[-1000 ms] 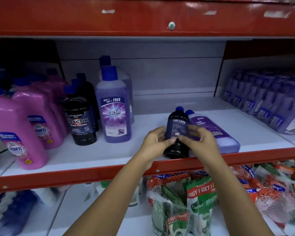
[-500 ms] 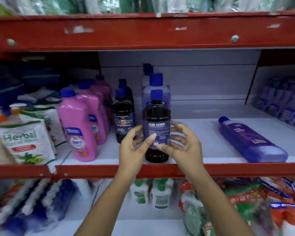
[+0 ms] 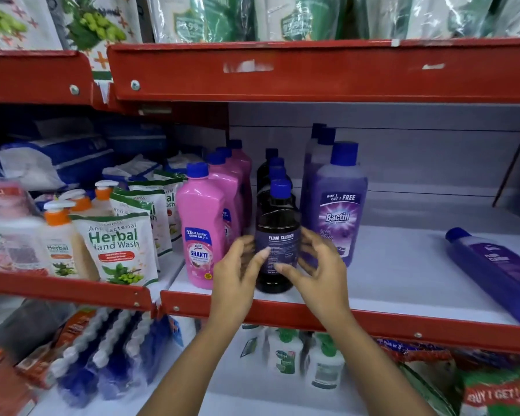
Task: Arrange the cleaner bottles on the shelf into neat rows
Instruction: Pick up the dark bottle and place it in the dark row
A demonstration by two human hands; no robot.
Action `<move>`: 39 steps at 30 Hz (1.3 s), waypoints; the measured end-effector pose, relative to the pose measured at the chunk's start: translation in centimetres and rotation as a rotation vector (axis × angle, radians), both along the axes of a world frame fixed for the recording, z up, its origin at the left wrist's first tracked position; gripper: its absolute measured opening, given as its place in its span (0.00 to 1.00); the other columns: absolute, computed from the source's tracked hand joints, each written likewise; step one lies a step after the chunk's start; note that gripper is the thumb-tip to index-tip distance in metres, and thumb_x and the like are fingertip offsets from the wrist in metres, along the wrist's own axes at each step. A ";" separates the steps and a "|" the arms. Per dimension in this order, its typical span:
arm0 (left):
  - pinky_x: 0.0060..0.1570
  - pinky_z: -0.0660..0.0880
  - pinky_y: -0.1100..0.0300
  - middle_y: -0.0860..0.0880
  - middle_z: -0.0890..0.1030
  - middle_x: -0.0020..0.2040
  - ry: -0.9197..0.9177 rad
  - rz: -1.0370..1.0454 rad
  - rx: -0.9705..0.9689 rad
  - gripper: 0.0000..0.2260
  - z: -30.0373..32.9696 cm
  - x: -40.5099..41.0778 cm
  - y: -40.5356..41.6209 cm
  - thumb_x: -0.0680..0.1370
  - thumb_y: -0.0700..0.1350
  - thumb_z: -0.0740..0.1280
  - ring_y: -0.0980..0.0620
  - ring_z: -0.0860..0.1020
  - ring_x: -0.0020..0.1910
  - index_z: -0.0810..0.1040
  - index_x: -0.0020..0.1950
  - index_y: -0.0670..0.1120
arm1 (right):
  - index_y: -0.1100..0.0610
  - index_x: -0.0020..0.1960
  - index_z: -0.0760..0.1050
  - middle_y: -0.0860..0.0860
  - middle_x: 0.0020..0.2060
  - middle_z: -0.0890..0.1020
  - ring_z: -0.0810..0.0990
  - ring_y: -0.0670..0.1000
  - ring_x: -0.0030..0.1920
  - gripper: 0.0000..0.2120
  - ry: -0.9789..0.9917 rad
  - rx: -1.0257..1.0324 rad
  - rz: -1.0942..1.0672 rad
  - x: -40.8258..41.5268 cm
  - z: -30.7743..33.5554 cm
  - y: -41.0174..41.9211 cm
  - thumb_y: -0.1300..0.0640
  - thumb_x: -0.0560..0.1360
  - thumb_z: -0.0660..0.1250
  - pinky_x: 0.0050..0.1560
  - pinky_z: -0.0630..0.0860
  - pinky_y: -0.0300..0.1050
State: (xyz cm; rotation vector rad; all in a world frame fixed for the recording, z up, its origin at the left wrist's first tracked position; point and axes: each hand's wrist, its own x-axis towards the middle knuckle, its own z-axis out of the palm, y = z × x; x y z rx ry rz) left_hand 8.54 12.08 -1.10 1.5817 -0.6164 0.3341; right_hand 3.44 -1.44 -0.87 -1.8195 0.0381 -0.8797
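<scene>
A black floor cleaner bottle (image 3: 278, 235) with a blue cap stands upright at the front of the white shelf (image 3: 403, 283), heading a row of black bottles. My left hand (image 3: 237, 274) and my right hand (image 3: 318, 271) cup its lower half, fingertips on its label. A row of pink Shakti bottles (image 3: 203, 232) stands to its left, and purple Bactin bottles (image 3: 338, 205) stand in a row to its right. One purple bottle (image 3: 493, 268) lies on its side at the far right of the shelf.
Herbal hand wash pouches (image 3: 117, 247) and pump bottles (image 3: 57, 235) fill the neighbouring shelf on the left. A red shelf lip (image 3: 282, 310) runs in front. Packets and small bottles crowd the shelf below; green packs stand above.
The black bottle moved left from beside the lying purple bottle and now stands at the front of the black row. The camera view shifted left with it.
</scene>
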 end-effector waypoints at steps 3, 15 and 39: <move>0.48 0.82 0.49 0.48 0.84 0.45 -0.006 0.049 -0.080 0.05 -0.3 0.2 0.1 0.80 0.46 0.65 0.47 0.83 0.47 0.79 0.50 0.47 | 0.45 0.61 0.70 0.43 0.52 0.79 0.80 0.35 0.53 0.33 0.010 0.076 -0.009 -0.4 -0.3 0.1 0.62 0.63 0.80 0.52 0.79 0.33; 0.62 0.73 0.64 0.60 0.81 0.60 0.145 -0.232 0.015 0.21 -0.3 0.8 0.4 0.75 0.51 0.68 0.63 0.78 0.60 0.71 0.67 0.56 | 0.52 0.67 0.71 0.47 0.61 0.80 0.80 0.43 0.61 0.26 0.220 -0.035 0.314 -0.4 0.0 -0.8 0.65 0.72 0.73 0.60 0.76 0.38; 0.78 0.48 0.48 0.40 0.55 0.79 -0.521 0.235 0.505 0.27 -4.8 -6.7 -7.6 0.81 0.50 0.59 0.43 0.48 0.80 0.57 0.78 0.42 | 0.50 0.79 0.50 0.50 0.79 0.50 0.44 0.50 0.79 0.31 0.300 -0.760 -0.495 -9.6 -2.5 -6.3 0.40 0.79 0.48 0.77 0.47 0.51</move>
